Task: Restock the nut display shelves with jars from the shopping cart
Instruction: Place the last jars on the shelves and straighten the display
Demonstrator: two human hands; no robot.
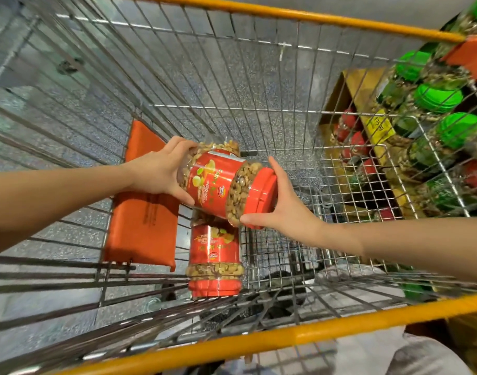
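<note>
View: you are looking straight down into a wire cart (232, 77) with yellow rails along its near and far edges
Left hand: your left hand (156, 171) grips the base end of the jar, fingers curled over its far side and thumb hooked under its near side
Right hand: your right hand (283, 209) grips the lid end, thumb lying along the near edge of the lid and fingers wrapped over the far side, where they are partly hidden
Jar: the jar (221, 182) is clear plastic, full of mixed nuts, with a red label; you hold it on its side between both hands inside the cart, base to the left and far, lid to the right and near
Lid: the lid (261, 196) is red and ridged, and sits on the jar
Second jar: a second jar (214, 255) of the same kind lies on its side on the cart bottom, just near of the held one, red lid towards you; whether the two touch cannot be told
Pad: an orange pad (142, 223) lies against the wire, just left of both jars
Shelf: to the right, outside the cart and seen through its wire, the shelf (348, 85) holds green-lid jars (438, 97) above and red-lid jars (352, 136) below, with a yellow price tag (379, 123) between them
Floor: a grey speckled floor (69, 131) shows through the wire on the left and far sides
</note>
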